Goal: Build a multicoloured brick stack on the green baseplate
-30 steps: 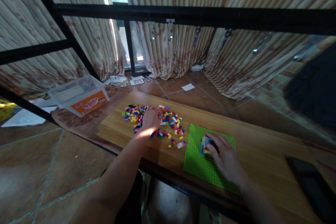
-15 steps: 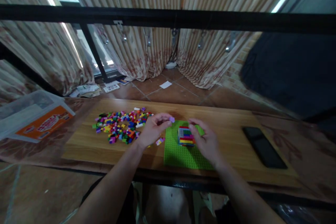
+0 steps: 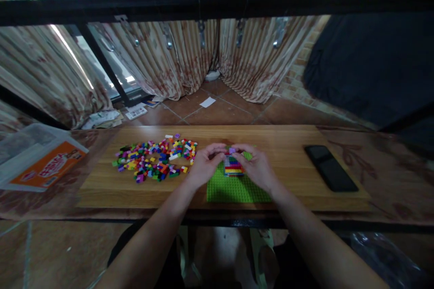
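Note:
A small purple toy brick (image 3: 232, 150) sits between the thumb and forefinger of my right hand (image 3: 256, 167), over the far edge of a small block built of coloured toy bricks (image 3: 233, 168). My left hand (image 3: 205, 162) is close by on the left, its thumb and forefinger bent together at the block's far left corner. Whether anything is pinched in it is hidden. The built block, with rows of red, yellow, purple, green and grey, stands on a green studded baseplate (image 3: 237, 192). My fingers cover part of its far side.
Many loose coloured bricks (image 3: 162, 158) lie spread on the wooden board (image 3: 135, 196) to the left. A clear plastic box (image 3: 40, 156) with an orange label is at far left. On the right lies a black phone-like device (image 3: 330, 168). A dark rail (image 3: 217, 4) crosses behind.
My hands have come together over the built block. The purple brick has gone from my left fingers to my right ones. The camera view has shifted slightly.

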The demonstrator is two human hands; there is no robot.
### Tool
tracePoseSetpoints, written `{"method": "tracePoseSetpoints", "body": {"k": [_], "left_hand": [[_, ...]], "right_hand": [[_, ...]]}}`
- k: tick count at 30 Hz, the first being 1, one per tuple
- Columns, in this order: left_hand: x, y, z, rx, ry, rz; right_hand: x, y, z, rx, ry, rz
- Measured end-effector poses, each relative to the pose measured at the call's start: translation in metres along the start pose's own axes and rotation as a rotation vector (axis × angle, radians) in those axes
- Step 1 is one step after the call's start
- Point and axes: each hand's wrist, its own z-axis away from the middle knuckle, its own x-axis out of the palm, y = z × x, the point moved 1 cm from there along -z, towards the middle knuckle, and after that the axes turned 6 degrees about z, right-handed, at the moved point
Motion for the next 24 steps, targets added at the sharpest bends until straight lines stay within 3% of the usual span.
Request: {"method": "tracePoseSetpoints", "body": {"k": [3, 5, 14, 24], "left_hand": [[-0.012, -0.010, -0.006, -0.007, 0.150, -0.169], [-0.016, -0.016, -0.009, -0.023, 0.179, -0.267], [-0.003, -0.024, -0.002, -0.119, 0.025, -0.310], [0.005, -0.019, -0.001, -0.221, 0.080, -0.138]], "right_hand": [[-0.009, 0.011, -0.007, 0.079, 0.081, 0.022], [-0.011, 0.015, -0.010, 0.111, 0.098, 0.019], [0.014, 0.007, -0.009, -0.032, -0.126, 0.195], [0.022, 0.019, -0.008, 0.095, -0.156, 0.015]]}}
